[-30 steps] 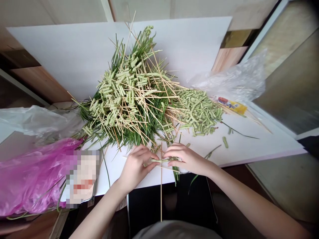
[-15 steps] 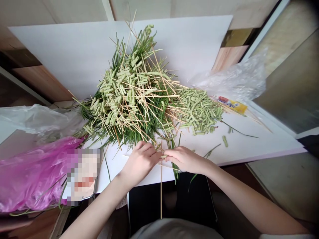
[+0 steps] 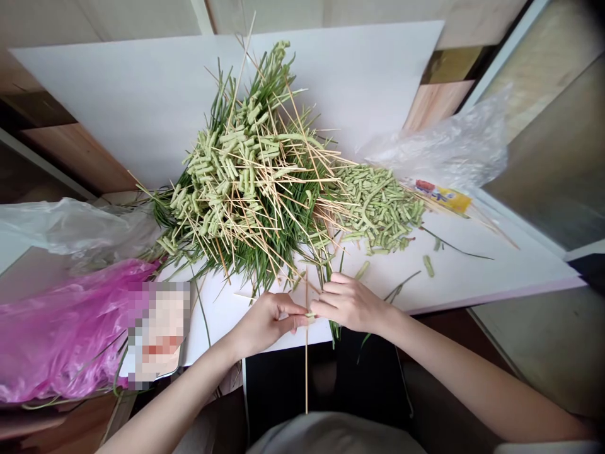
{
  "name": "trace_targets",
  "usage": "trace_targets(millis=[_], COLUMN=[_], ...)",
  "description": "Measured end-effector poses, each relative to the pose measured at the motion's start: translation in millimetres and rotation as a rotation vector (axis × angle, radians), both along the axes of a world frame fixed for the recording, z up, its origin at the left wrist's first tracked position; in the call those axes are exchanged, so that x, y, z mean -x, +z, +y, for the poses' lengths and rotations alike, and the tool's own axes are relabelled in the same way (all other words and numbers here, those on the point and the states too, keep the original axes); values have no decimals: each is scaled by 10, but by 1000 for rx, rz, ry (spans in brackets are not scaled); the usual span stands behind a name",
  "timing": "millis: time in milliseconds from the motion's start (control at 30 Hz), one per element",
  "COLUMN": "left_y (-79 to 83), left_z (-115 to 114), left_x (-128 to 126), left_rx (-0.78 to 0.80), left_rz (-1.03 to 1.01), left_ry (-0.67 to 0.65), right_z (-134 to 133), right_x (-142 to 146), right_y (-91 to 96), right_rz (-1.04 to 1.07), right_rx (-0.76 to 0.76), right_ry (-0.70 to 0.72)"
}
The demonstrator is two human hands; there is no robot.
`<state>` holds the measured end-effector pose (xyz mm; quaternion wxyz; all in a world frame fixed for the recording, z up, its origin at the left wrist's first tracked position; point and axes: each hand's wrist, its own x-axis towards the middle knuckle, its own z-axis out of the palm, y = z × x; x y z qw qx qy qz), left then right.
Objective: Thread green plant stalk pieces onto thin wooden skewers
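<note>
Left hand (image 3: 267,323) and right hand (image 3: 350,304) clenched, fingertips meeting on a green stem piece (image 3: 310,315) at a vertical wooden skewer (image 3: 306,372); white board (image 3: 454,271) beneath; skewer-strewn green heap (image 3: 246,176) at 12 o'clock; loose cut pieces (image 3: 378,208) at 1 o'clock; clear plastic bag (image 3: 435,151) at 2 o'clock; pink plastic bag (image 3: 61,334) at 9 o'clock.

Plain beige wall panels (image 3: 331,16)

Pale green bean pieces (image 3: 378,208), magenta plastic bag (image 3: 61,334)

I can't tell what the small green piece (image 3: 310,317) is, and a pixelated patch (image 3: 158,334) hides whatever lies under it.
</note>
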<state>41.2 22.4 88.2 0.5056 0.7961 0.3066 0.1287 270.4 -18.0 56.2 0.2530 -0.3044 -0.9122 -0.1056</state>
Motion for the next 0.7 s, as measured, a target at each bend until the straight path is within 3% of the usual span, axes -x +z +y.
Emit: trace_targets(millis=[167,300,400,533,700], left_y=[30,23,-65,-235,-289], left_z=[-107,-88,-7,118,196], left_x=[27,220,332,346,354], left_rx=[184,294,6,-489,-722], left_rz=[-61,-60,6,117,221], left_ry=[66,100,145,148,135], right_z=[49,161,187,106,22], right_x=[-152,-604,-829,-729,-503], right_y=[0,-4,30,57,7], right_rz=[2,97,118,121,125], right_rx=[-192,-209,-88,107,279], right_ry=[-15,-204,-293,-268,-226])
